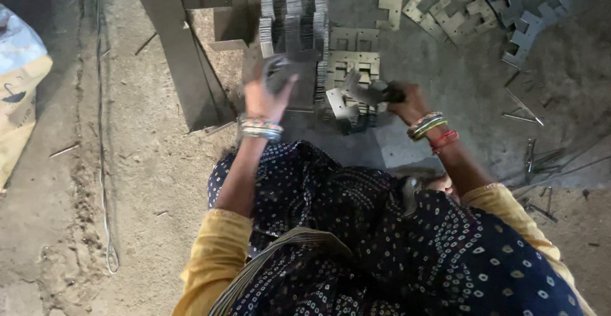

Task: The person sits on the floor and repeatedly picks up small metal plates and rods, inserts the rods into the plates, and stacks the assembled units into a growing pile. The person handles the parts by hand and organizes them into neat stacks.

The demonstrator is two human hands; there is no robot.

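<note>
A dusty concrete floor [127, 182] spreads out beneath you, and you sit on it in a dark dotted garment with yellow sleeves. Your left hand [267, 96], bangles at the wrist, is closed around a flat grey metal piece [289, 74], thumb pressed against its face; motion blur hides the exact grip. Your right hand [407, 103], also bangled, is clenched on a second stamped metal plate [363, 93], held just above a low stack of cut-out plates [350, 68] lying between your two hands. Directly beyond your left hand stand upright bundles of thin plates [296, 4], packed edge to edge. Beyond and outward from your right hand, loose notched metal shapes [484, 4] lie scattered flat on the floor. Thin metal offcuts [534, 157] lie near your right forearm. Outward from your left hand a long metal strip [181, 55] rests on the floor, and well beyond it sits a pale sack [19, 80].
</note>
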